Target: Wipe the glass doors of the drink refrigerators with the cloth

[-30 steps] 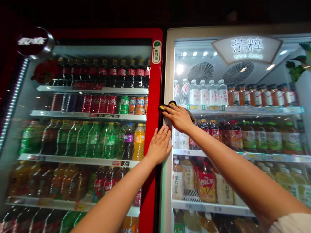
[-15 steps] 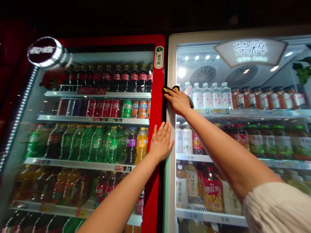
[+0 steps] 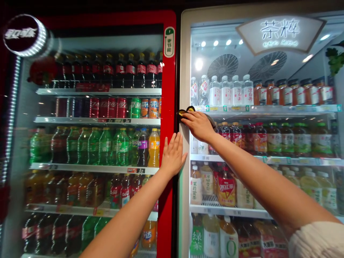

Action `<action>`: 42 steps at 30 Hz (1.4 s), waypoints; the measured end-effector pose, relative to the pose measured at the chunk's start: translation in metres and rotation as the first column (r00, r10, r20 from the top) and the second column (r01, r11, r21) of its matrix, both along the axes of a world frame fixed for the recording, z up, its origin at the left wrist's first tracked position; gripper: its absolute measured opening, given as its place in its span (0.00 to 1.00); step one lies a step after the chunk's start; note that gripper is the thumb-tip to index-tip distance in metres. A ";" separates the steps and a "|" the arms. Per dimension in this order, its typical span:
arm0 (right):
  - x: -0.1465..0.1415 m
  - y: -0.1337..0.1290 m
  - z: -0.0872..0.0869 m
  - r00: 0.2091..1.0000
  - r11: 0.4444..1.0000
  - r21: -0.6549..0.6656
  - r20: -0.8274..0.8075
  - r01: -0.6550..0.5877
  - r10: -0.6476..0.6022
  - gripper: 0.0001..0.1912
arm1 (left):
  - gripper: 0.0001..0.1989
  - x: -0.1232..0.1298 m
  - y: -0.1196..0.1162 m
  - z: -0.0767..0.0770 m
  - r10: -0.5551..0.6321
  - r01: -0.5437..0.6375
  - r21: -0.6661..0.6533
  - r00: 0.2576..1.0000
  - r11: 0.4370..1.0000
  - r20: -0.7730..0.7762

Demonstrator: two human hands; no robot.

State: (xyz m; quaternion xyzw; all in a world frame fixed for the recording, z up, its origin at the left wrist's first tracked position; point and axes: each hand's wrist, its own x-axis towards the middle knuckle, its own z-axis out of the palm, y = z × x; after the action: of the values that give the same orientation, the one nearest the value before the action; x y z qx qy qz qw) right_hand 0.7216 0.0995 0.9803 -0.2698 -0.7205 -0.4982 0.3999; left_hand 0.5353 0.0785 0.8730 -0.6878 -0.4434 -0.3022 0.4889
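One cloth (image 3: 183,114) under right hand (image 3: 199,125) (yellow-edged)

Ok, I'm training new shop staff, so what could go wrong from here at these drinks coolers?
The left hand lies across the seam between the red cooler door and the cream cooler door, so a swinging door could pinch fingers. The dark cloth under the right hand might snag in that narrow gap.
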 end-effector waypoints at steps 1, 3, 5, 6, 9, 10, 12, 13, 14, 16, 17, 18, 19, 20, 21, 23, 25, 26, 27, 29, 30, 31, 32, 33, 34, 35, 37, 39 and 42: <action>0.000 0.001 -0.005 1.000 1.000 -0.004 0.013 -0.009 0.009 0.19 | 0.38 0.000 -0.001 -0.003 0.003 -0.003 -0.007 1.000 1.000 -0.002; 0.001 0.003 -0.016 0.999 1.000 -0.014 0.043 -0.027 0.027 0.19 | 0.38 0.000 -0.003 -0.010 0.007 -0.007 -0.026 1.000 1.000 -0.005; 0.004 0.004 -0.027 0.996 0.999 -0.028 0.082 -0.043 0.045 0.19 | 0.38 -0.001 -0.005 -0.017 0.010 -0.010 -0.046 1.000 0.999 -0.007; 0.005 0.004 -0.032 0.994 0.998 -0.036 0.099 -0.049 0.052 0.19 | 0.37 -0.001 -0.007 -0.020 0.009 -0.010 -0.056 1.000 0.998 -0.006; 0.008 0.003 -0.045 0.987 0.997 -0.055 0.146 -0.057 0.064 0.20 | 0.37 -0.003 -0.011 -0.032 0.005 -0.005 -0.078 1.000 0.997 -0.009; 0.009 0.002 -0.049 0.985 0.997 -0.059 0.160 -0.055 0.064 0.20 | 0.37 -0.003 -0.013 -0.037 0.002 -0.003 -0.083 1.000 0.997 -0.009; 0.011 0.001 -0.058 0.981 0.996 -0.070 0.184 -0.050 0.062 0.21 | 0.38 -0.006 -0.016 -0.045 -0.005 0.004 -0.090 1.000 0.996 -0.007; 0.011 0.001 -0.063 0.979 0.996 -0.079 0.192 -0.050 0.065 0.21 | 0.38 -0.007 -0.017 -0.050 -0.011 0.010 -0.093 1.000 0.996 -0.004; 0.011 0.001 -0.068 0.978 0.994 -0.091 0.195 -0.055 0.072 0.21 | 0.38 -0.008 -0.019 -0.054 -0.017 0.017 -0.095 1.000 0.995 0.001; 0.011 0.001 -0.081 0.977 0.989 -0.126 0.187 -0.080 0.103 0.22 | 0.38 -0.011 -0.022 -0.064 -0.030 0.032 -0.097 0.999 0.995 0.018; 0.010 0.001 -0.088 0.976 0.985 -0.147 0.181 -0.095 0.121 0.22 | 0.39 -0.012 -0.024 -0.069 -0.036 0.038 -0.094 0.999 0.995 0.031; 0.010 0.000 -0.096 0.975 0.980 -0.166 0.178 -0.105 0.135 0.22 | 0.39 -0.013 -0.025 -0.073 -0.040 0.044 -0.090 0.998 0.995 0.046; 0.009 -0.001 -0.105 0.973 0.977 -0.183 0.181 -0.109 0.142 0.22 | 0.40 -0.014 -0.027 -0.078 -0.044 0.049 -0.084 0.997 0.995 0.063; 0.008 -0.001 -0.115 0.972 0.975 -0.197 0.189 -0.104 0.142 0.22 | 0.41 -0.015 -0.029 -0.083 -0.047 0.053 -0.078 0.996 0.996 0.078; 0.007 -0.003 -0.125 0.970 0.973 -0.209 0.200 -0.093 0.136 0.22 | 0.42 -0.016 -0.030 -0.088 -0.050 0.056 -0.072 0.995 0.996 0.090; 0.005 -0.005 -0.146 0.967 0.971 -0.229 0.224 -0.065 0.118 0.21 | 0.42 -0.018 -0.033 -0.098 -0.060 0.067 -0.072 0.994 0.995 0.093; 0.003 -0.006 -0.167 0.967 0.969 -0.242 0.233 -0.048 0.106 0.22 | 0.42 -0.021 -0.034 -0.109 -0.077 0.083 -0.087 0.994 0.993 0.076; 0.002 -0.006 -0.177 0.967 0.969 -0.242 0.232 -0.046 0.103 0.22 | 0.42 -0.022 -0.034 -0.115 -0.087 0.093 -0.097 0.994 0.991 0.066; 0.002 -0.006 -0.186 0.968 0.970 -0.239 0.228 -0.048 0.104 0.23 | 0.42 -0.024 -0.035 -0.120 -0.095 0.101 -0.107 0.994 0.989 0.059; 0.000 -0.006 -0.205 0.969 0.972 -0.226 0.218 -0.068 0.118 0.23 | 0.42 -0.026 -0.036 -0.133 -0.107 0.112 -0.125 0.993 0.986 0.049; -0.001 -0.005 -0.215 0.968 0.972 -0.222 0.215 -0.082 0.131 0.23 | 0.42 -0.028 -0.037 -0.139 -0.110 0.115 -0.136 0.993 0.984 0.043; -0.001 -0.005 -0.225 0.966 0.971 -0.220 0.213 -0.097 0.145 0.23 | 0.42 -0.029 -0.038 -0.146 -0.112 0.116 -0.149 0.993 0.982 0.036; -0.002 -0.005 -0.235 0.964 0.968 -0.222 0.213 -0.112 0.161 0.22 | 0.42 -0.031 -0.040 -0.153 -0.114 0.116 -0.163 0.993 0.980 0.026; -0.003 -0.005 -0.245 0.961 0.966 -0.227 0.215 -0.127 0.177 0.22 | 0.42 -0.032 -0.042 -0.160 -0.115 0.116 -0.177 0.993 0.977 0.015; -0.003 -0.006 -0.255 0.958 0.963 -0.232 0.216 -0.139 0.190 0.23 | 0.42 -0.034 -0.044 -0.167 -0.116 0.115 -0.192 0.993 0.975 0.004; -0.004 -0.006 -0.266 0.955 0.961 -0.233 0.219 -0.149 0.201 0.23 | 0.42 -0.035 -0.045 -0.175 -0.117 0.113 -0.206 0.993 0.972 -0.006; -0.006 -0.008 -0.287 0.951 0.962 -0.219 0.226 -0.160 0.210 0.23 | 0.41 -0.039 -0.049 -0.192 -0.116 0.107 -0.226 0.993 0.968 -0.023; -0.008 -0.011 -0.306 0.950 0.968 -0.191 0.235 -0.163 0.206 0.23 | 0.41 -0.043 -0.051 -0.209 -0.112 0.101 -0.233 0.993 0.967 -0.036; -0.011 -0.014 -0.330 0.947 0.970 -0.174 0.243 -0.170 0.210 0.23 | 0.41 -0.047 -0.054 -0.235 -0.107 0.094 -0.218 0.993 0.971 -0.048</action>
State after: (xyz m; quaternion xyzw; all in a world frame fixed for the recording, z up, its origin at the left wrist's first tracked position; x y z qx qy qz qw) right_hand 0.7107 0.0858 0.6504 -0.1610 -0.8249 -0.4321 0.3268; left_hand 0.4883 0.0249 0.6384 -0.7671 -0.4233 -0.2559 0.4086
